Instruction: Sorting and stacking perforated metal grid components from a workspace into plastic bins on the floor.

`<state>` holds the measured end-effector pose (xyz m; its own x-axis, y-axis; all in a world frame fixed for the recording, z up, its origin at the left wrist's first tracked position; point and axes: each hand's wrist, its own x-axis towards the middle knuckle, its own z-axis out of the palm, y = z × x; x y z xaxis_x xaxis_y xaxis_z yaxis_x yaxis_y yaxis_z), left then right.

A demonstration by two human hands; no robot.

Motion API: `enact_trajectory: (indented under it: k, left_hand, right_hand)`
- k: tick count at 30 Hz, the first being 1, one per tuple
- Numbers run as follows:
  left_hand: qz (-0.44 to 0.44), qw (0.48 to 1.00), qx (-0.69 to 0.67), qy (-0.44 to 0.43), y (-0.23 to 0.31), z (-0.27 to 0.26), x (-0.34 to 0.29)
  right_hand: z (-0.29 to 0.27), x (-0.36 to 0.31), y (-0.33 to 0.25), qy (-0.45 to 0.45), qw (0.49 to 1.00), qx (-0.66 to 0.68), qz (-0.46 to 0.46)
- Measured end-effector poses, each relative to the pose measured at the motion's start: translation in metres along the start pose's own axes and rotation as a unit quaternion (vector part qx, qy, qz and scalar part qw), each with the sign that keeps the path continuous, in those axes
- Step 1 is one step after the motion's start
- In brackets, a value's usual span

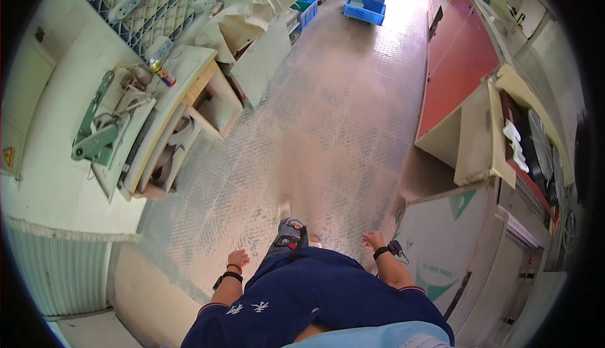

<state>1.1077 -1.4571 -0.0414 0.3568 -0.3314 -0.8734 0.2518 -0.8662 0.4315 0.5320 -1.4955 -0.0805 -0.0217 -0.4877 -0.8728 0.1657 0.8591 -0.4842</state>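
My left hand (237, 260) hangs beside my left thigh, its fingers loosely curled in with nothing seen in them. A dark band and a thin reddish band circle that wrist. On the other side, my right hand (373, 240) is held out from my body, fingers folded and nothing visible between them. A small black device (394, 248) is strapped round the right wrist. Neither hand touches anything. Nearest to the right hand is a pale panel (435, 234) with green markings; below both hands lies the textured metal floor (302, 140).
A wooden bench (189, 90) with a green bench tool (97, 143) and a spray can (162, 73) lines the left wall. Blue crates (365, 9) stand ahead. On the right are a red panel (457, 58) and an open-topped cabinet (476, 134).
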Motion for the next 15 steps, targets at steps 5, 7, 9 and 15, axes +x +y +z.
enact_trajectory:
  k: [5, 7, 9, 15]
  left_hand:
    - [0.239, 0.634, 0.728, -0.107, 0.082, 0.013, 0.056]
    - [0.317, 0.619, 0.718, -0.034, 0.144, 0.021, 0.118]
    - [0.337, 0.614, 0.714, 0.017, 0.228, 0.032, 0.158]
    - [0.268, 0.622, 0.726, -0.121, 0.430, 0.094, 0.210]
  right_hand:
    - [0.007, 0.068, -0.110, 0.097, 0.955, -0.274, -0.064]
    - [0.016, 0.071, -0.140, 0.119, 0.974, -0.186, -0.054]
    - [0.026, 0.075, -0.198, 0.133, 0.982, -0.118, -0.057]
    - [-0.035, 0.108, -0.224, 0.171, 0.726, -0.632, -0.209]
